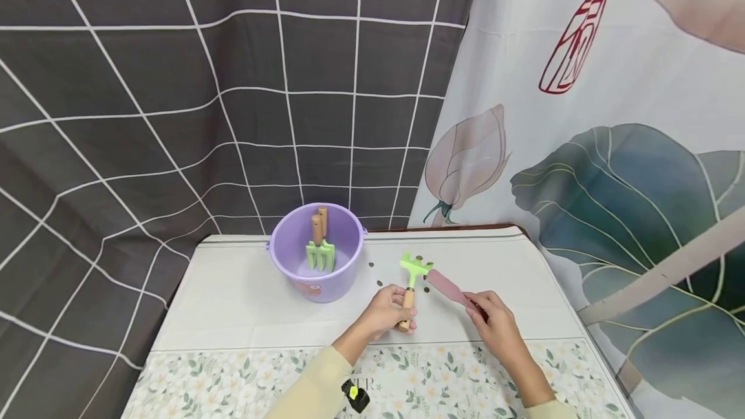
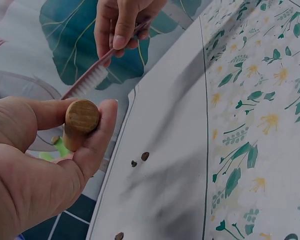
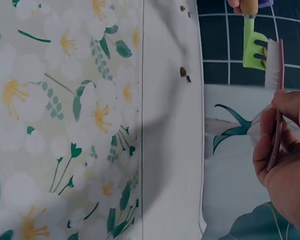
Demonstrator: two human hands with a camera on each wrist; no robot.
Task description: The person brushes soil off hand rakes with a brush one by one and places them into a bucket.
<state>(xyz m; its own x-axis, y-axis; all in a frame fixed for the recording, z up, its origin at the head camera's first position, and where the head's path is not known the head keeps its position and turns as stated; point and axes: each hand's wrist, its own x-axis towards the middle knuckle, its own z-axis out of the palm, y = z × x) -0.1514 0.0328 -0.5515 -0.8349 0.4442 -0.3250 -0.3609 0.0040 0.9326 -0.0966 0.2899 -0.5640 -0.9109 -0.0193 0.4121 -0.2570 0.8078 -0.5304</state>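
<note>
My left hand [image 1: 384, 313] grips the wooden handle of a small green hand rake [image 1: 415, 267], its toothed head pointing away from me. The butt of that handle faces the camera in the left wrist view, between thumb and fingers. In my right hand [image 1: 496, 327] is a pink brush [image 1: 447, 287] with white bristles [image 3: 273, 65]. Those bristles are right at the rake's teeth, as the right wrist view shows. Small brown bits [image 1: 427, 289] lie on the white tabletop around the rake head, and some show on the head itself.
Left of my hands stands a purple bucket [image 1: 340, 288], holding a green toy fork [image 1: 320, 256] and another wooden-handled tool. A floral cloth band [image 1: 442, 374] covers the table's near side. Dark gridded and lotus-printed curtains hang behind; a pale pole [image 1: 658, 273] slants at the right.
</note>
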